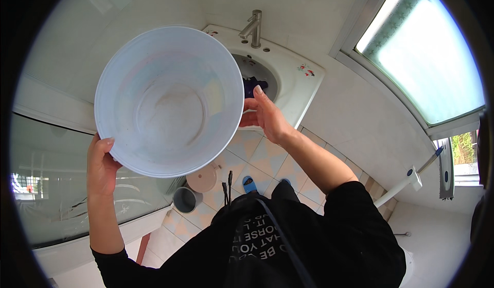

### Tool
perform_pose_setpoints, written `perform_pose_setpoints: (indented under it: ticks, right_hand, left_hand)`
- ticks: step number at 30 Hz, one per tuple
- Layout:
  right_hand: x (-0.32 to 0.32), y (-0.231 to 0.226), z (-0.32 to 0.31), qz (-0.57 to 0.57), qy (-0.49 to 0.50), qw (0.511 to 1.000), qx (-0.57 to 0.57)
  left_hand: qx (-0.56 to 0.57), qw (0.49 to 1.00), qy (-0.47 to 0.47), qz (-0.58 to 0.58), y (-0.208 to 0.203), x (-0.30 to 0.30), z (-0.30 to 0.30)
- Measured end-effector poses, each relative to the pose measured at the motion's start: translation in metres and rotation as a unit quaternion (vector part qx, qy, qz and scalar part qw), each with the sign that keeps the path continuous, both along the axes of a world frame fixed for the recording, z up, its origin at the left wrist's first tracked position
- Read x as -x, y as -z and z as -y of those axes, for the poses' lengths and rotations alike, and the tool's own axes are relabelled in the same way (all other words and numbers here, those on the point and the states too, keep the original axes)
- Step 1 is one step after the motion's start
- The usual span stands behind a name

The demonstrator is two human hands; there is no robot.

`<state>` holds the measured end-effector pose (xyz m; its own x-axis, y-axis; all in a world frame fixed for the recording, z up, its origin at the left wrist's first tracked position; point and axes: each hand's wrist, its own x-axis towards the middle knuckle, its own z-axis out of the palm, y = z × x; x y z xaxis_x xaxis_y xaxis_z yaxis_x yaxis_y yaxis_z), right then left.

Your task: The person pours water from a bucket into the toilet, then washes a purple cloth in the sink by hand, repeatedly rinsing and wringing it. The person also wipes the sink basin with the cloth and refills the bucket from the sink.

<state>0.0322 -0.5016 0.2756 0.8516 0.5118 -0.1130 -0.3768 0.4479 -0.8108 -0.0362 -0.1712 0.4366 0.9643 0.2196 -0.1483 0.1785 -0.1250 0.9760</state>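
Note:
A large whitish plastic bucket is held up before me, its mouth facing me. Its inside shows a round bottom with faint brownish marks. My left hand grips the rim at the lower left, thumb over the edge and fingers behind. On the other side, my right hand has its fingers against the bucket's outer wall, fingertips partly hidden, with the thumb raised off the rim. Behind the bucket is a white washbasin, partly covered by it. Dark purple cloth lies in its bowl.
A metal faucet rises behind the basin. Below, a grey bin and a round pinkish lid or stool stand on the tiled floor. A glass panel is at left. A frosted window and a white pole are at right.

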Motion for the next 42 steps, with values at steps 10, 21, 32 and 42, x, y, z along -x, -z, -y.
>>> perform_pose_setpoints:
  ticks: [10,21,32,42]
  right_hand:
    - [-0.164,0.137,-0.021,0.346,-0.082,0.581,0.732]
    - [-0.205,0.173,-0.029,0.372,-0.022,0.71,0.598]
    - [-0.236,-0.026,-0.015,0.341,0.068,0.886,0.306]
    - [-0.222,-0.262,-0.055,0.266,-0.217,0.939,-0.014]
  left_hand:
    - [0.065,0.987,-0.067,-0.13,0.004,0.028,-0.013]
    - [-0.051,0.969,-0.167,-0.178,0.006,0.016,0.034]
    - [-0.051,0.98,-0.107,-0.16,-0.022,-0.054,0.046]
    - [-0.001,0.996,-0.042,-0.078,-0.04,-0.089,0.06]
